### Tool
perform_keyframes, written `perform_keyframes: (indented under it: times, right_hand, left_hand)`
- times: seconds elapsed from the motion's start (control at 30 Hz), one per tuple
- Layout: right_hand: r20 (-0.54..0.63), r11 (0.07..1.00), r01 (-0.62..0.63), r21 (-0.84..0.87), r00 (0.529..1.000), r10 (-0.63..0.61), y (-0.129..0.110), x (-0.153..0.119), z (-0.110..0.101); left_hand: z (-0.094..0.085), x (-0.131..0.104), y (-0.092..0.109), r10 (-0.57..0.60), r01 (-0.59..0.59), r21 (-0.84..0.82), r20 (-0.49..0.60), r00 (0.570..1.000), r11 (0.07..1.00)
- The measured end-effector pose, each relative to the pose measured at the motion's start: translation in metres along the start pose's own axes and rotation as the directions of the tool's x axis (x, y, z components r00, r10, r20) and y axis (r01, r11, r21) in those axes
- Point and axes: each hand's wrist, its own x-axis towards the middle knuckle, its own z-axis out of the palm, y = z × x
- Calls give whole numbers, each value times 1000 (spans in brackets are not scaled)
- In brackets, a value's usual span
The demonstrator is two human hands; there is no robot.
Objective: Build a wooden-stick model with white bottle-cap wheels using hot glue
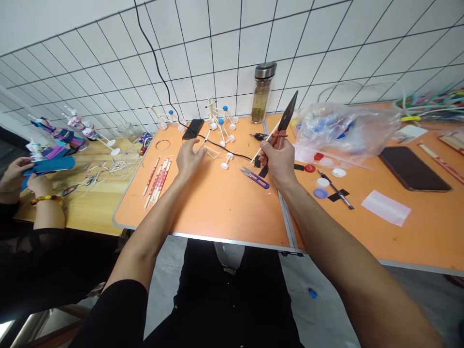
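Observation:
My left hand point(190, 157) is closed, thumb and fingers pinching a small frame of joined wooden sticks point(213, 152). My right hand point(279, 157) grips long-nose pliers point(288, 113) by their reddish handles, dark jaws pointing up. A thin wooden stick point(266, 140) is also held in its fingers, slanting beside the pliers. Purple-handled thread snips point(256, 179) lie on the table between my hands. Near them is a short piece with white round caps point(227, 161). Behind stands a model of sticks with white and blue caps point(222, 121).
Wrapped chopsticks point(157, 183) lie at left, a dark phone point(193, 128) behind. A tea bottle point(261, 94) stands by the wall. At right are a plastic bag point(340, 128), a pen point(337, 191), caps and a phone point(415, 169). Another person's hands point(39, 186) hold blue material.

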Motion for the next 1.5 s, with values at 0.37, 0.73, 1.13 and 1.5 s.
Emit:
perform_keyframes:
  times: [0.37,0.73,1.13,1.5]
  right_hand:
    - [40,999,-12,-52,999,14,-3,-4,0]
    - [45,992,-10,-130,999,16,0,-7,0]
    - [60,990,-12,-144,998,21,1,-8,0]
    - [69,991,-18,-132,997,27,3,-8,1]
  left_hand:
    - [14,21,-6,142,-142,-13,151,978,990]
    - [11,33,-22,42,-40,-44,65,997,998]
    - [-10,74,-65,-20,17,-85,-41,999,996]
    - [-12,70,-68,-13,13,-73,8,1000,997]
